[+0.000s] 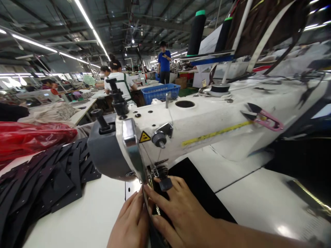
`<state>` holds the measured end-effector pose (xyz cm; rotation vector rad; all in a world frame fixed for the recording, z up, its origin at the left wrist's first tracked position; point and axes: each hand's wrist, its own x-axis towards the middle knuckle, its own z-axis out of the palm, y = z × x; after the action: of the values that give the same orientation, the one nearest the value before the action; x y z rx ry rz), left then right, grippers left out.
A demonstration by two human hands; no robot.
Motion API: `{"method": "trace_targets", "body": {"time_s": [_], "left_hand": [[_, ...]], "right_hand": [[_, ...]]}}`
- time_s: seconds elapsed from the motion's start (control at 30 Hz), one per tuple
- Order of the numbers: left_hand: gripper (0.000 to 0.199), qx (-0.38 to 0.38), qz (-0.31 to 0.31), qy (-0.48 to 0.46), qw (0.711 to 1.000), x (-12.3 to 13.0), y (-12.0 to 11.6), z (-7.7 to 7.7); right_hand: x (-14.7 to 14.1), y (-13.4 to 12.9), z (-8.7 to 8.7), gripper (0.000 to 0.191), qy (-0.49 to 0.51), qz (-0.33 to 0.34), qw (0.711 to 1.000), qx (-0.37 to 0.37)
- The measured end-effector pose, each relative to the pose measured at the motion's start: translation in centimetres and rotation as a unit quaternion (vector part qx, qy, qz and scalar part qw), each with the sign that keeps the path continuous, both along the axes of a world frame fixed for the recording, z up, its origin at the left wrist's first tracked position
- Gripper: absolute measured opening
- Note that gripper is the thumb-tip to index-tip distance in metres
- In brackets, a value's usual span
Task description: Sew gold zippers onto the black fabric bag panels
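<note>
Both hands are at the needle area of a white sewing machine [219, 120]. My left hand [131, 220] has its fingers pressed together on the edge of a narrow black strip [152, 234] that stands up between my hands. My right hand [181, 210] grips the same work from the other side, its index fingertip close to the presser foot and its thumb lower down. A gold-toothed zipper [157, 209] shows between the right thumb and fingers. A flat black fabric panel [201, 189] lies under my right hand. The needle tip is hidden by fingers and metal parts.
Dark cut pieces [62, 179] are heaped on the table at left, beside a red plastic bag [33, 137]. Pink-handled thread snips [269, 119] rest on the machine arm. Another gold zipper [312, 196] lies at right. A blue basket [160, 93] and several people are beyond.
</note>
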<state>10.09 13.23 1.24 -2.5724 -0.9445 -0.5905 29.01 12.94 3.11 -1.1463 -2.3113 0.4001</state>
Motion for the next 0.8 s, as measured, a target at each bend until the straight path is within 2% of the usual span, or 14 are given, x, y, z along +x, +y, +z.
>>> {"method": "trace_targets", "body": {"time_s": [0.2,0.43,0.53,0.67,0.8], "left_hand": [[0.035,-0.009,-0.014,-0.019,1.0,-0.34,0.15,0.16],[0.038,0.0,-0.01,-0.035,0.999,-0.32,0.19,-0.6],[0.037,-0.019,0.007,-0.021,1.0,-0.31,0.0,-0.26],[0.037,-0.022,-0.006,-0.009,1.0,-0.37,-0.08,0.34],[0.041,-0.006,-0.011,0.02,1.0,-0.63,0.07,0.16]], "right_hand": [[0.36,-0.01,-0.2,0.046,0.004,0.012,1.0,-0.014],[0.35,0.01,-0.12,0.049,0.001,0.016,1.0,-0.01],[0.35,0.04,-0.06,0.048,0.0,0.018,1.0,-0.019],[0.41,-0.05,-0.05,0.049,-0.003,0.022,0.999,-0.028],[0.46,-0.12,-0.04,0.049,-0.012,0.013,1.0,-0.018]]}}
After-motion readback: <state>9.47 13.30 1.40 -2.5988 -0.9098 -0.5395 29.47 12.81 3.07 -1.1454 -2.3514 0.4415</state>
